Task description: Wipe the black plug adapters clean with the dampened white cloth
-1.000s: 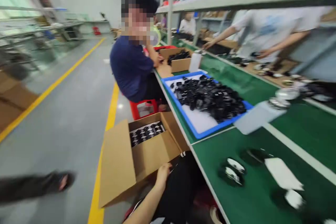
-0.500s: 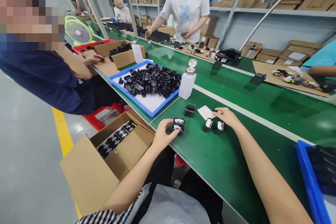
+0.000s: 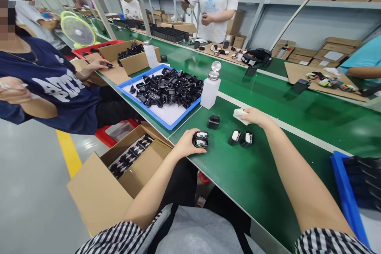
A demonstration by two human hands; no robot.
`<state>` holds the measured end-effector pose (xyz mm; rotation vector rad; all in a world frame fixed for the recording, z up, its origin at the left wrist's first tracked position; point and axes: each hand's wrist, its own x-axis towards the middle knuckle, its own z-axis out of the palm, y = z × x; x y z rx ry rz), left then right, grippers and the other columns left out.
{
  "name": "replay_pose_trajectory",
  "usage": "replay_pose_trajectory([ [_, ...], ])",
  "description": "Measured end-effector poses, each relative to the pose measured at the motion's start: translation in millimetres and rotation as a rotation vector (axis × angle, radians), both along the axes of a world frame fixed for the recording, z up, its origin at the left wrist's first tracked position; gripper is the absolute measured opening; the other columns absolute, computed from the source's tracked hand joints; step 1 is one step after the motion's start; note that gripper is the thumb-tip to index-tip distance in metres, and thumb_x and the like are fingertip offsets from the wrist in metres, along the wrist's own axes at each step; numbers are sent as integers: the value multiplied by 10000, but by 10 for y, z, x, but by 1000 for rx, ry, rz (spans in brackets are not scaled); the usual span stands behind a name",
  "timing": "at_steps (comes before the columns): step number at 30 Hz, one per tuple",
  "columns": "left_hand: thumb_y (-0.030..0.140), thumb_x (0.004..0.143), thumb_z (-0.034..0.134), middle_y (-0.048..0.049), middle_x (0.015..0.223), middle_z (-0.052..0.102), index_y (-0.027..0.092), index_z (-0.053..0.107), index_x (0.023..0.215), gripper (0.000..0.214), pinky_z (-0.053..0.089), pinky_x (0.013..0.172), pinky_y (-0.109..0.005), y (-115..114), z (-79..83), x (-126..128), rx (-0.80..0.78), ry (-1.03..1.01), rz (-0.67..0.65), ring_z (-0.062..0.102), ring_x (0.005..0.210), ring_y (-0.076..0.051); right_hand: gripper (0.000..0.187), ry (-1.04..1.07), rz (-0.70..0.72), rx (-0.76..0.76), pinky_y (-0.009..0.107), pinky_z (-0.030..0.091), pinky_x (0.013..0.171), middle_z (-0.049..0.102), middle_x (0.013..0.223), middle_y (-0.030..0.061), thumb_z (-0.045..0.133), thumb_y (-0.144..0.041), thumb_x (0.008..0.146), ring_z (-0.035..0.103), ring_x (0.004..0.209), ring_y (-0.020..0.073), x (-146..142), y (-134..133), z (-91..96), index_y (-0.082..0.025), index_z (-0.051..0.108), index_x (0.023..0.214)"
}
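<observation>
**Both hands busy at the green table**

Nearest, at the table [image 3: 253,182] edge: left hand [image 3: 186,145], grip clamped around a pair of black adapters [image 3: 200,139], white label faces up, resting right at the edge. Just right of that, two more black adapters [image 3: 241,137] lying loose on the green surface, side by side, untouched. A little beyond, right hand [image 3: 253,117], grip pinched together on a white cloth [image 3: 239,113], just above the table. Between the hands and slightly further out, a single black adapter [image 3: 213,121], standing alone.

Down to the left, below the table edge, an open cardboard box [image 3: 119,182] on the floor, rows of black parts inside. Far right, the corner of a blue tray [image 3: 345,194] with dark contents.

Further out: white dispenser bottle [image 3: 210,89], cap flipped up, just beside a blue tray heaped with black adapters [image 3: 166,87]. Beyond it, a second bottle [image 3: 150,54] and a cardboard box of black parts [image 3: 131,57].

To the left, a seated person in a navy shirt [image 3: 56,87], one hand on brown card. Behind, a green fan [image 3: 77,31].

Across the belt, a person in a white T-shirt [image 3: 216,12] standing, hands raised holding small items. Far right, a turquoise sleeve [image 3: 364,65] over a sheet of cardboard [image 3: 324,81] strewn with small parts.
</observation>
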<state>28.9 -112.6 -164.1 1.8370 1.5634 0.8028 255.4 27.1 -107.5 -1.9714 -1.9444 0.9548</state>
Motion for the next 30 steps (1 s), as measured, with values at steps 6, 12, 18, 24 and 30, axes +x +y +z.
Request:
replay_pose_trajectory([
  [6, 343, 488, 670, -49, 920, 483, 172, 423, 988, 583, 379, 782, -317, 71, 11, 114, 28, 46, 25, 438, 908, -204, 250, 327, -254, 124, 216, 446, 489, 561, 749, 46, 461, -53, 643, 533, 644, 158, 352, -353, 79, -111, 547, 871],
  [12, 289, 609, 590, -91, 1094, 424, 158, 357, 1095, 554, 301, 888, -336, -67, 70, 664, 274, -10, 88, 360, 1055, -219, 288, 624, -465, 218, 290, 472, 606, 571, 821, 82, 415, -162, 654, 541, 763, 201, 449, -653, -328, -89, 520, 913],
  [18, 244, 502, 663, -119, 1152, 409, 122, 312, 1164, 759, 351, 832, -312, 338, 159, 1186, -86, -95, -108, 435, 999, -239, 367, 828, -433, 400, 323, 404, 786, 561, 933, 75, 431, -345, 601, 503, 879, 218, 114, -858, -614, -124, 523, 880],
  [24, 343, 409, 684, -34, 895, 565, 181, 529, 923, 561, 413, 711, -293, 545, 145, 1248, 32, -54, -219, 532, 784, -201, 341, 778, -301, 558, 385, 446, 691, 599, 809, 99, 441, -399, 614, 548, 753, 268, 150, -890, -677, -137, 576, 786],
  [30, 296, 526, 583, -22, 833, 570, 194, 538, 881, 372, 406, 665, -261, 448, 41, 1364, 44, -92, -151, 532, 752, -186, 378, 533, -73, 610, 395, 315, 882, 526, 1020, 55, 382, -323, 623, 446, 975, 243, 270, -881, -684, -183, 604, 896],
])
